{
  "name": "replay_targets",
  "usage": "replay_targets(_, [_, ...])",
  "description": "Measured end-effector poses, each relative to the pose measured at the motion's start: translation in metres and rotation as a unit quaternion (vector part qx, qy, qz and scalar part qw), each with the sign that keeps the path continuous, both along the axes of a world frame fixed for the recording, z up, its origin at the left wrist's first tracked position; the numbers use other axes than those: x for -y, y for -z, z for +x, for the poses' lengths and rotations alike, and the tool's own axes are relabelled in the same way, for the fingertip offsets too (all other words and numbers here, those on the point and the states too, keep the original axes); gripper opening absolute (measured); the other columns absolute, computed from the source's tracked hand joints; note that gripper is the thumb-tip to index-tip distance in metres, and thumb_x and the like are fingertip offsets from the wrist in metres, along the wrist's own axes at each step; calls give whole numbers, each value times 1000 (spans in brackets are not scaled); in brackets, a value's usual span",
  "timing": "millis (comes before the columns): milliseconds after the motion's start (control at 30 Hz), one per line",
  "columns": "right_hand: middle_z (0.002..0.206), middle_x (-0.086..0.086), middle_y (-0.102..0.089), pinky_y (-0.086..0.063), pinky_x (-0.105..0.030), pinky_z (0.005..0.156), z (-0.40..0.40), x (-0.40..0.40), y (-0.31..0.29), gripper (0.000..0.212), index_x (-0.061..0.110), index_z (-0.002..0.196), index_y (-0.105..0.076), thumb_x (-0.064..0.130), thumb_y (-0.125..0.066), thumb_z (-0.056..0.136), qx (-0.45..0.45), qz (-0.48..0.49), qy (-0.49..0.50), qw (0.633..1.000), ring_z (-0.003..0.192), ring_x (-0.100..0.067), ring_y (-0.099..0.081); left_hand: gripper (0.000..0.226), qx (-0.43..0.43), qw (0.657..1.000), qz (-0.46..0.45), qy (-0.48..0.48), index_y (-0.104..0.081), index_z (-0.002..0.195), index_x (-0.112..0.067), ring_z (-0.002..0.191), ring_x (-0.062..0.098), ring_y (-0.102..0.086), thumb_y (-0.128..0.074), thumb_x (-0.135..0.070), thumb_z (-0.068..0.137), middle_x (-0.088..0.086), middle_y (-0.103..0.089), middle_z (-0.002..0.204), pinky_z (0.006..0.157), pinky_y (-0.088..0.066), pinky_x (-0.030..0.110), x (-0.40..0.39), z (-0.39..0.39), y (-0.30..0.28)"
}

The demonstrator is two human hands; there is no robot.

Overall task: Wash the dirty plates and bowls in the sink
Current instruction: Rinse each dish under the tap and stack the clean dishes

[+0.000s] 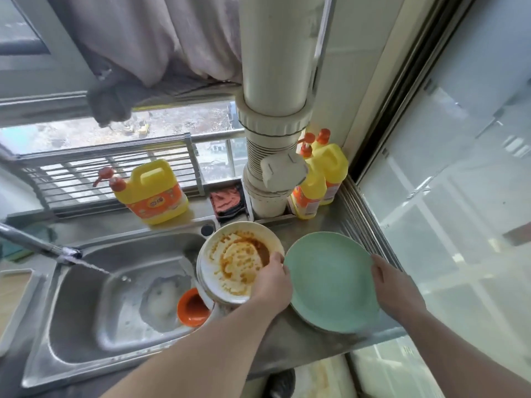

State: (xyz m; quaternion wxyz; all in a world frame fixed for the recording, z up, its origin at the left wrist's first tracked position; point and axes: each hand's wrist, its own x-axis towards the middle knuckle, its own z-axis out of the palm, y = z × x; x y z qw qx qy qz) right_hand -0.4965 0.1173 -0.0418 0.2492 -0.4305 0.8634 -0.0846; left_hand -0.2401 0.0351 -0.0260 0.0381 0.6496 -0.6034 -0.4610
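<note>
A: Right, the round white plate smeared with orange sauce (238,261) sits at frame centre, tilted over the right edge of the steel sink (86,308), atop what looks like more white plates. The left hand (271,278) has its grip clenched on the near right rim.

B: Greasy, so likely slippery; stiff, probably breakable. I'd hold the clean rim, thumb on top.

A: The right hand (392,281) grips the edge of the pale green round plate (330,280), centre right on the steel tabletop (321,222).

B: Small orange bowl (192,308) lies in the basin below; the tap (37,242) runs at left.
</note>
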Motion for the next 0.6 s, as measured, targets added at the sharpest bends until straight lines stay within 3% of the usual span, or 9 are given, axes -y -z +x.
replay_targets(200, [110,-17,-74,-49,-43,81,-32,-16,19,36,34,140,-57,35,-35,111,-1,22,39,999,98,-39,-65,40,82,991,-19,101,-40,143,-28,105,34,-64,-33,-20,105,9,-67,119,87,-55,48,-7,-41,21])
replay_targets(300, [111,-19,-73,-50,-44,83,-36,-15,28,42,34,152,-48,35,-36,112,-10,44,13,999,103,-39,-67,40,75,993,-35,87,-42,142,-25,97,30,-62,-36,-17,103,7,-66,113,81,-53,44,-5,-44,28])
replay_targets(433, [96,-13,-72,-54,-46,81,-31,-10,31,34,36,142,-47,41,-36,111,-13,81,-32,996,92,-38,-67,33,75,992,-55,88,-44,137,-22,83,22,-62,-42,-17,105,-1,-62,96,67,-53,38,4,-33,31])
replay_targets(500, [100,-12,-73,-53,-45,79,-28,-5,24,34,37,138,-46,48,-32,110,-34,84,-23,996,95,-38,-67,22,70,990,-64,102,-45,128,-21,80,20,-63,-46,-21,107,-1,-63,94,66,-56,39,11,-26,28])
replay_targets(600, [114,-16,-73,-48,-44,80,-13,14,7,39,37,144,-46,47,-34,109,-68,65,10,996,104,-40,-68,21,43,992,-72,92,-48,126,-25,90,19,-62,-52,-34,107,-6,-61,101,72,-48,34,25,-8,20])
